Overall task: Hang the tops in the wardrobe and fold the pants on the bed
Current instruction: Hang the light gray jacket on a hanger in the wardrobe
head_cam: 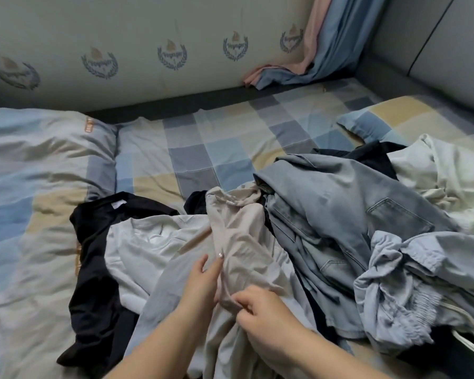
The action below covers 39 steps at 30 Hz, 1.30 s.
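A pile of clothes lies on the checked bed sheet (216, 143). A beige garment (238, 231) with a drawstring end runs down the middle of the pile. My left hand (204, 280) lies flat against its left edge, and my right hand (260, 310) pinches a fold of it just below. Left of it lie a white top (145, 242) and a black top (99, 269). To the right are light blue jeans (334, 214), pale blue elastic-waist pants (411, 280) and a white garment (449, 173). No wardrobe is in view.
A checked duvet (33, 187) is bunched on the left of the bed. A padded wall panel (148, 50) with crests runs behind. Pink and blue curtains (326, 50) hang into the far corner. A grey headboard (435, 45) stands at the right.
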Available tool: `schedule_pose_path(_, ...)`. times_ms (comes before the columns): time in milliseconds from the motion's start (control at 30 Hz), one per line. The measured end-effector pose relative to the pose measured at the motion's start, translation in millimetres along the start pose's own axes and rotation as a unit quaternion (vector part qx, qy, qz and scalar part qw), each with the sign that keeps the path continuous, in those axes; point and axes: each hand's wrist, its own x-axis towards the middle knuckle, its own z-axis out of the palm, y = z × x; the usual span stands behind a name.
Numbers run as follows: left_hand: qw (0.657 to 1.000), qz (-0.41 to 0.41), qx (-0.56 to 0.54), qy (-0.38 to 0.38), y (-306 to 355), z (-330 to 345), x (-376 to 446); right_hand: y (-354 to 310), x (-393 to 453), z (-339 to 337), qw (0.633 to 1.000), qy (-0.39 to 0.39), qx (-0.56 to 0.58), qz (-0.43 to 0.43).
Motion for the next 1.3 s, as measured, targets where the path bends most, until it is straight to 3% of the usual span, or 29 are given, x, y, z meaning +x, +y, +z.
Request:
schedule_pose_path(100,1.0,0.003,0.022,-0.001,26.5,-1.7,-19.8,-32.9,-32.5,-3.7,0.997,-0.055,0.03,-0.044)
schedule_pose_path(200,0.998,-0.052,-0.002,-0.026,52.7,-0.4,-49.8,-59.3,-56.4,-14.6,0.994,-0.076,0.065,-0.053)
schedule_pose_path(367,0.99,-0.099,-0.031,-0.098,95.0,0.8,-114.5,-77.3,-76.4,-57.1,0.977,-0.02,0.206,0.051)
schedule_pose_path(467,0.981,-0.092,-0.004,-0.172,112.3,1.5,-159.1,-79.6,-68.3,-81.0,0.924,0.103,0.322,0.181)
schedule_pose_path(533,0.968,-0.088,0.034,-0.233,121.5,3.7,-192.6,-88.6,-64.0,-97.6,0.882,0.125,0.395,0.225)
schedule_pose_path(633,0.938,-0.083,0.102,-0.322,132.1,2.8,-236.1,-113.3,-70.3,-120.8,0.858,0.11,0.441,0.239)
schedule_pose_path(700,0.913,-0.063,0.172,-0.364,134.9,5.0,-258.7,-132.2,-78.3,-128.9,0.869,0.069,0.419,0.255)
schedule_pose_path(800,0.878,-0.008,0.27,-0.396,140.1,7.8,-297.6,-169.6,-102.5,-136.5,0.934,-0.052,0.241,0.259)
schedule_pose_path(867,0.87,0.023,0.292,-0.397,142.9,2.9,-314.9,-186.8,-117.1,-136.6,0.947,-0.15,0.157,0.238)
schedule_pose_path(933,0.877,0.038,0.285,-0.384,147.7,-7.5,-328.3,-202.2,-132.9,-133.0,0.948,-0.2,0.11,0.222)
schedule_pose_path(1033,0.889,0.051,0.263,-0.372,148.9,-27.7,-348.9,-234.4,-162.6,-127.2,0.959,-0.167,0.121,0.194)
schedule_pose_path(1200,0.894,0.074,0.238,-0.373,148.6,-62.5,-393.5,-292.9,-224.1,-130.2,0.965,0.031,0.213,0.152)
schedule_pose_path(1300,0.903,0.094,0.144,-0.394,160.9,-72.2,-425.8,-326.8,-267.6,-135.3,0.972,0.089,0.153,0.154)
